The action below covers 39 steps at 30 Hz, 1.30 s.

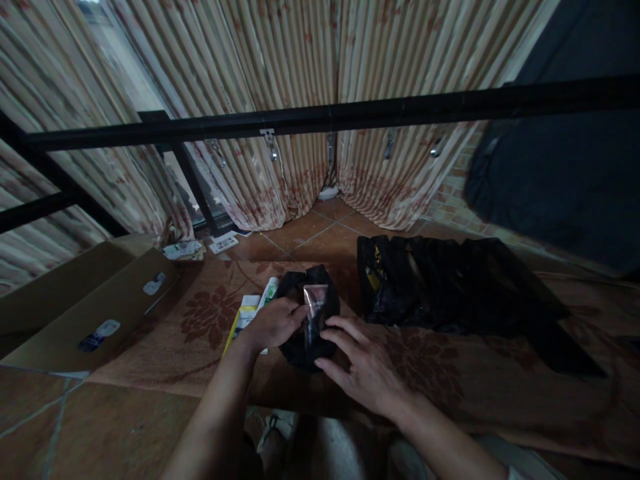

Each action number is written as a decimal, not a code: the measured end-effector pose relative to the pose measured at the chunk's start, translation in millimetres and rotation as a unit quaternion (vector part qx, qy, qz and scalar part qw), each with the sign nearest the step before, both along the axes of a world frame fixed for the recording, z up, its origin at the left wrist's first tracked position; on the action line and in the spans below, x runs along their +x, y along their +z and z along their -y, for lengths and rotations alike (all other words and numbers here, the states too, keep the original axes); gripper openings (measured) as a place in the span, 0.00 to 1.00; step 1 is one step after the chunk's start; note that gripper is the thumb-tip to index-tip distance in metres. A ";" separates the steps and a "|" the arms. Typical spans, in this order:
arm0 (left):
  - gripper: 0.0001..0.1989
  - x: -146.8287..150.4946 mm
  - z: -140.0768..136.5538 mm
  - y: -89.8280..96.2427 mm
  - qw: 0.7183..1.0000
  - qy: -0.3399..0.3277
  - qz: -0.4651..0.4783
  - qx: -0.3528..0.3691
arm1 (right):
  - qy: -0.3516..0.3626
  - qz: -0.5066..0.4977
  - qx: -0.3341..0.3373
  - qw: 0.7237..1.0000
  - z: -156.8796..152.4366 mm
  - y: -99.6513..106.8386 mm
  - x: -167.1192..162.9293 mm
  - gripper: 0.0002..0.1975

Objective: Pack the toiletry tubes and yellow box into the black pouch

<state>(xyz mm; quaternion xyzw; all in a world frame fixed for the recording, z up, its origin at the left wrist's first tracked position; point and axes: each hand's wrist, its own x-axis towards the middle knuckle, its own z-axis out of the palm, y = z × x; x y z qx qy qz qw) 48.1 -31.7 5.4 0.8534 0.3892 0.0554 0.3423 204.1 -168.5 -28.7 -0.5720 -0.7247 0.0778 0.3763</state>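
Observation:
In front of me on the patterned mat stands a small black fabric pouch (294, 355). A dark, shiny squeeze tube (316, 308) sits upright at it, its flat end up and its lower part dim against the black cloth. My left hand (280, 321) is closed at the pouch's left side, with a fingertip against the tube; some of its fingers are hidden. On the right, my right hand (357, 363) has its fingers apart, the tips at the tube and the pouch's front. Left of the pouch lie a white-and-green tube (270, 288) and a yellow-and-white packet (245, 317).
A long black fabric organizer (440, 283) with pockets lies at the right on the mat (200, 320). An open cardboard box (125, 313) stands at the left. A dark metal bar (375, 113) crosses in front of striped curtains (280, 67). Papers (223, 243) lie behind.

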 end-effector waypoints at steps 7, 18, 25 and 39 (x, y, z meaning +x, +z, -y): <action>0.15 6.1 -5.1 -12.8 0.988 0.123 0.051 0.076 | 0.002 -0.003 -0.002 1.000 0.3 -2.0 -1.9 0.14; 0.18 4.9 -1.6 -8.2 0.997 -0.018 0.024 0.066 | 0.017 -0.009 0.015 1.000 0.8 -0.9 -2.6 0.15; 0.11 8.8 1.5 -6.1 0.996 -0.033 -0.030 0.073 | 0.024 -0.010 -0.002 1.000 1.8 -2.0 -3.1 0.14; 0.14 16.6 0.1 -19.3 0.998 0.038 -0.010 0.039 | 0.021 -0.008 -0.002 1.000 1.9 -4.4 -3.8 0.13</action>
